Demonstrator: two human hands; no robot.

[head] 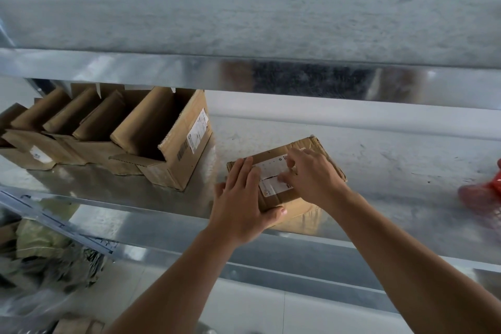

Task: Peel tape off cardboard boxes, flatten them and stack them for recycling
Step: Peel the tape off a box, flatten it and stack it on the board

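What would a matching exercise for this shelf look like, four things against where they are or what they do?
Things:
1. left hand
2. right hand
3. open cardboard boxes
4. red object

States:
A. blurred at the right edge
B. fingertips on the white label
C. in a row, left on the metal shelf
D. holds the small cardboard box by its left end

Pairs: 1-D, 2-B, 3-C, 4-A

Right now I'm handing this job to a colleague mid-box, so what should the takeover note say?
Left hand grips the small box on the metal shelf, thumb round its near edge.
Right hand picks at the white label over the top seam; whether it pinches anything is unclear.
Opened boxes stand in a row to the left, not flattened.
Left: peel, flatten all, stack.
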